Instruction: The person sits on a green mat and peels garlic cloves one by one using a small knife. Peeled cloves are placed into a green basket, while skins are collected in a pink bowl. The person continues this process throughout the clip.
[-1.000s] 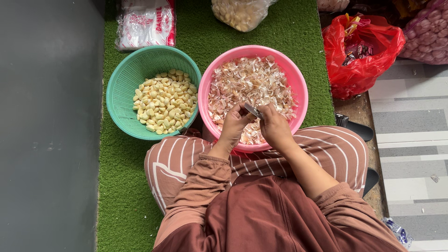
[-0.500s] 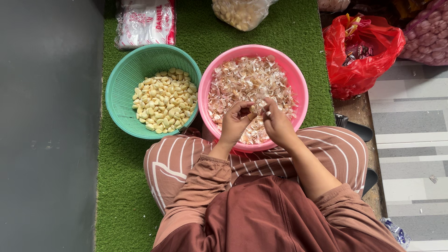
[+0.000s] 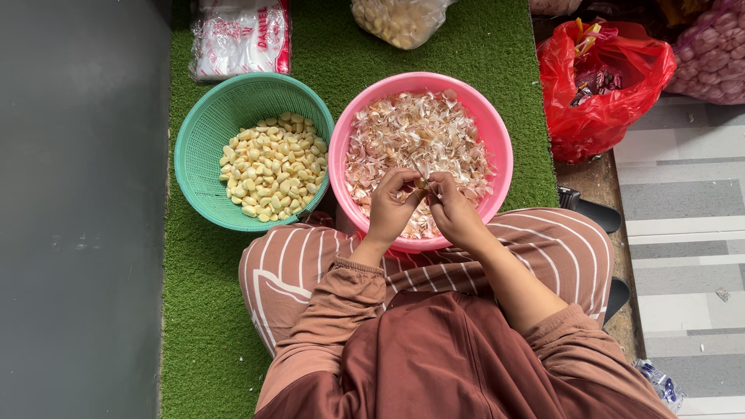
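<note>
a flat dark grey floor (image 3: 77, 233) fills the left side of the room, bare and smooth. beside it lies a strip of green artificial turf (image 3: 202, 310), and the person sits on this with knees wide, in striped trousers (image 3: 287, 268) and a brown top. at the far edge of the turf rests a clear plastic packet with red and white print (image 3: 240, 39). just below it stands a teal plastic basket (image 3: 203, 155) holding a heap of peeled, pale yellow garlic cloves (image 3: 273, 164). touching its right rim is a pink plastic basin (image 3: 497, 140), heaped with papery pinkish garlic skins (image 3: 419, 140); it sits between the knees, its near rim against the trousers.

over the near half of the basin the two hands meet. the left hand (image 3: 392, 209) is curled, fingertips pinched around a small garlic clove (image 3: 421, 185), and the right hand (image 3: 456, 211) closes on the same clove from the other side, so both grip it narrowly together. whether a blade is in the fingers, i cannot tell.

beyond the basin lies a clear bag of cloves (image 3: 400, 19). right of the turf, a red plastic bag (image 3: 601, 85) slumps on a brownish strip, and a pink net sack of garlic (image 3: 718, 50) sits in the corner above grey and white floor tiles (image 3: 683, 233). a dark sandal (image 3: 594, 211) peeks past the right knee.
</note>
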